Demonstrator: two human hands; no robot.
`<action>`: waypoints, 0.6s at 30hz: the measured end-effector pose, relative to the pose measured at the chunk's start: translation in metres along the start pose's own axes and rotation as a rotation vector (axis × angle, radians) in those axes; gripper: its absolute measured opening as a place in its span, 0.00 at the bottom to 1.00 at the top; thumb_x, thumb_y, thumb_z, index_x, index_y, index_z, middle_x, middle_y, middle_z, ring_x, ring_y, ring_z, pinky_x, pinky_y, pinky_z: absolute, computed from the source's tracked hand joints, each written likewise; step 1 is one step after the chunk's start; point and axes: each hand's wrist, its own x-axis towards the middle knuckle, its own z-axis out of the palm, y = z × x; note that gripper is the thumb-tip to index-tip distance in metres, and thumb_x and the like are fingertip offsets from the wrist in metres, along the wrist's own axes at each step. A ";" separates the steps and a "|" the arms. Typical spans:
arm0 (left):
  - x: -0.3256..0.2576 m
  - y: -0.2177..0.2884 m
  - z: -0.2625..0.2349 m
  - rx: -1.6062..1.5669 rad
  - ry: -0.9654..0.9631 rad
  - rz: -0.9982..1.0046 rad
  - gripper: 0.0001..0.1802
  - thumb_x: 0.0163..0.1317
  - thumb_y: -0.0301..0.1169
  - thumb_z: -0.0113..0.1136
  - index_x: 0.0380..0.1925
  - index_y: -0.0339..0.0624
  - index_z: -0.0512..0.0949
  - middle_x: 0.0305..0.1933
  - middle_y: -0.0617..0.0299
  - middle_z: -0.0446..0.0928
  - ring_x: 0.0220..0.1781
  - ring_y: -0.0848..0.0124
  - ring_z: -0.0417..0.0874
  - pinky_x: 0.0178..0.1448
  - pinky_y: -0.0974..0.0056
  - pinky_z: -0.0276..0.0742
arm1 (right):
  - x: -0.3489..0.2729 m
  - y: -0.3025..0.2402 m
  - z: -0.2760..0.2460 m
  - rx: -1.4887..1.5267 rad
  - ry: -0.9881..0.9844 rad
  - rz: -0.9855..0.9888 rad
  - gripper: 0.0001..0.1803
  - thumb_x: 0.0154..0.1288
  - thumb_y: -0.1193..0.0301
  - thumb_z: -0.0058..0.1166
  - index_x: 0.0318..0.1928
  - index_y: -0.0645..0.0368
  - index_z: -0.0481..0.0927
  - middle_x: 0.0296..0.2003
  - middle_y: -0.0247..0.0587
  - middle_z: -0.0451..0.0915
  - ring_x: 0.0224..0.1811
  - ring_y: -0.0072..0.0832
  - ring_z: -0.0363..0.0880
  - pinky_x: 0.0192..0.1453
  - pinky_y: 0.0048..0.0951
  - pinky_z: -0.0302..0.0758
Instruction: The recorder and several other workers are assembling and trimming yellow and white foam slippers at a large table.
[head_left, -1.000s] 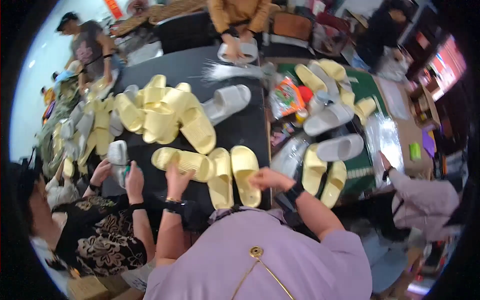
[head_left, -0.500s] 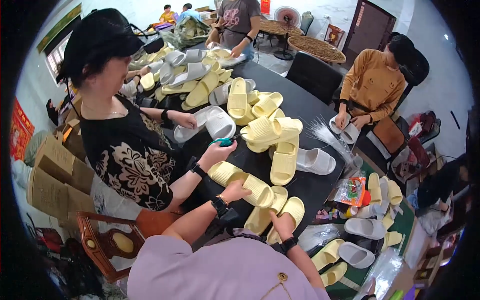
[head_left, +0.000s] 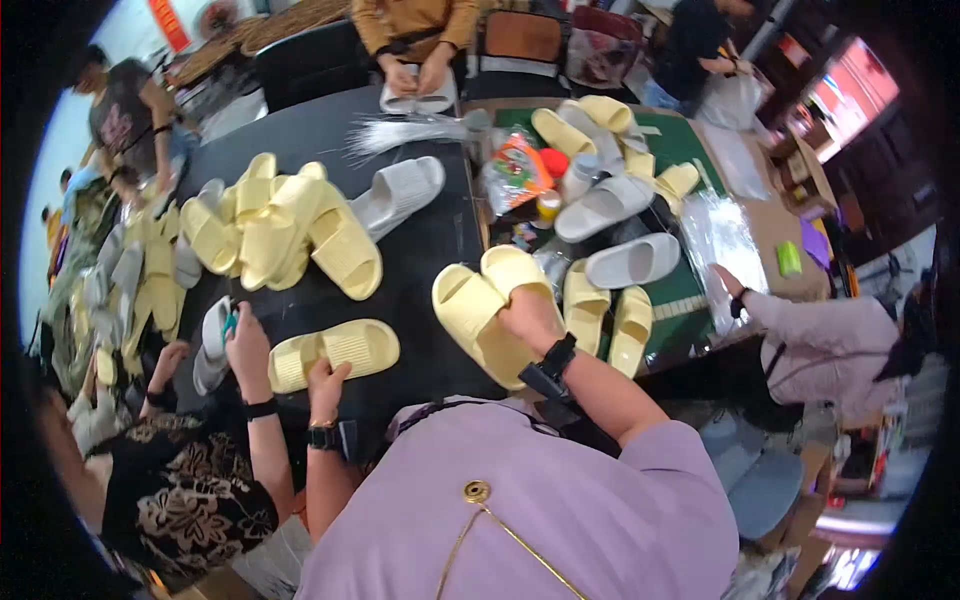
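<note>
Gripping a yellow slipper (head_left: 512,270) just right of mid-frame with the right hand (head_left: 533,321), and resting the curled left hand (head_left: 327,390) against ribbed yellow slippers (head_left: 368,346) left of centre, without showing whether clasped.

Black chair (head_left: 310,70), brown-backed chair (head_left: 522,38), fan (head_left: 215,19).

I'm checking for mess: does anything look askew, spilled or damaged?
Only mild untidiness: the yellow heap left of centre has slippers lying crosswise over one another, and the pale strands on the black table splay loosely at one end. I see no clear spill or damage.
</note>
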 end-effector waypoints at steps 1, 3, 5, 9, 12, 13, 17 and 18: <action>-0.002 0.012 0.003 -0.010 -0.007 0.007 0.09 0.55 0.28 0.62 0.32 0.32 0.78 0.25 0.67 0.75 0.28 0.77 0.72 0.33 0.70 0.67 | 0.001 0.023 -0.009 0.008 0.083 0.062 0.16 0.48 0.63 0.54 0.32 0.64 0.80 0.30 0.58 0.80 0.34 0.50 0.80 0.41 0.44 0.75; -0.005 0.024 0.007 0.014 -0.004 0.018 0.09 0.55 0.28 0.61 0.33 0.32 0.78 0.25 0.67 0.74 0.28 0.77 0.71 0.32 0.70 0.66 | 0.007 0.070 -0.041 0.010 0.202 0.066 0.15 0.48 0.64 0.55 0.32 0.64 0.81 0.30 0.58 0.80 0.33 0.49 0.80 0.41 0.43 0.75; -0.010 0.037 0.006 0.041 0.011 0.024 0.10 0.56 0.28 0.60 0.34 0.31 0.78 0.25 0.68 0.74 0.27 0.77 0.71 0.32 0.69 0.66 | 0.017 0.110 -0.083 -0.069 0.330 0.127 0.16 0.48 0.65 0.58 0.31 0.67 0.81 0.29 0.57 0.80 0.32 0.49 0.80 0.40 0.42 0.75; -0.004 0.050 0.019 0.222 -0.078 0.066 0.13 0.54 0.30 0.62 0.31 0.28 0.77 0.22 0.61 0.74 0.25 0.75 0.70 0.30 0.65 0.66 | 0.053 0.210 -0.144 0.145 0.733 0.054 0.20 0.53 0.63 0.59 0.39 0.68 0.78 0.24 0.43 0.80 0.23 0.35 0.78 0.30 0.33 0.75; -0.009 0.070 0.038 0.325 -0.142 0.220 0.15 0.51 0.32 0.65 0.27 0.29 0.74 0.18 0.53 0.72 0.22 0.72 0.71 0.27 0.62 0.67 | 0.063 0.224 -0.163 0.361 0.495 0.210 0.25 0.58 0.56 0.57 0.48 0.63 0.73 0.29 0.35 0.76 0.26 0.22 0.74 0.24 0.22 0.71; -0.008 0.069 0.044 0.361 -0.153 0.194 0.16 0.49 0.33 0.67 0.26 0.30 0.74 0.18 0.52 0.73 0.21 0.65 0.73 0.28 0.61 0.69 | 0.064 0.213 -0.157 0.360 0.491 0.206 0.25 0.58 0.56 0.57 0.48 0.63 0.73 0.29 0.35 0.76 0.26 0.22 0.74 0.24 0.22 0.71; -0.014 0.083 0.055 0.711 -0.333 0.151 0.17 0.46 0.32 0.68 0.32 0.31 0.76 0.27 0.46 0.77 0.30 0.51 0.78 0.33 0.59 0.73 | 0.063 0.161 -0.136 1.006 0.418 0.219 0.34 0.62 0.52 0.54 0.61 0.62 0.64 0.41 0.38 0.73 0.40 0.25 0.73 0.36 0.28 0.76; -0.012 0.077 0.056 0.673 -0.276 0.347 0.20 0.46 0.31 0.69 0.37 0.31 0.75 0.33 0.44 0.76 0.35 0.51 0.78 0.39 0.60 0.73 | 0.061 0.144 -0.134 1.126 0.371 0.214 0.35 0.63 0.51 0.53 0.62 0.60 0.63 0.45 0.39 0.72 0.43 0.26 0.72 0.40 0.30 0.76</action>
